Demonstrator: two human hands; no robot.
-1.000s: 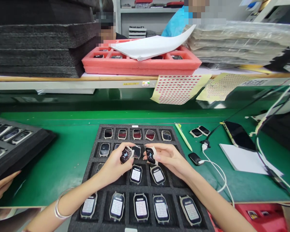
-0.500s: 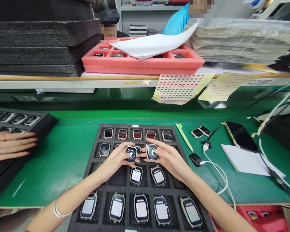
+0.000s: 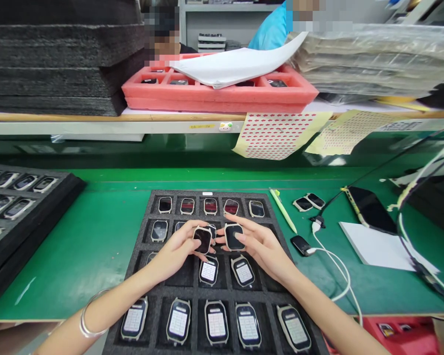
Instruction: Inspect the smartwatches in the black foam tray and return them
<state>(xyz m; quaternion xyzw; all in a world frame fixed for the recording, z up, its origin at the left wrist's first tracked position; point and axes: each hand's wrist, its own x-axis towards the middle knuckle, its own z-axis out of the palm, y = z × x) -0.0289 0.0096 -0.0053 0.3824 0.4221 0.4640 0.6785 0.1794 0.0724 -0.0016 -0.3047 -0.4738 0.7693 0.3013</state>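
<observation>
A black foam tray (image 3: pixel 148 231) lies on the green bench in front of me, its pockets filled with several smartwatch bodies. My left hand (image 3: pixel 177 249) holds one watch body (image 3: pixel 203 239) above the tray's second row, its screen dark. Beside it, my right hand (image 3: pixel 261 246) holds a second watch body (image 3: pixel 233 236), also dark. Watches in the two near rows, such as one lit watch (image 3: pixel 208 271), show white keypad screens. The far row's watches (image 3: pixel 209 205) are dark.
A second black tray (image 3: pixel 59 197) of watches sits at the left. Right of my tray lie a green pen (image 3: pixel 281 209), two loose watch bodies (image 3: pixel 308 201), a charger puck (image 3: pixel 299 244) with white cable, a phone (image 3: pixel 370 209) and white paper. Above, a shelf carries a pink tray (image 3: pixel 222 98) and foam stacks. Two people sit beyond it.
Both watches I hold were turned face up and their screens went from lit to dark. Another person's hand that lay on the left tray half a second ago is gone.
</observation>
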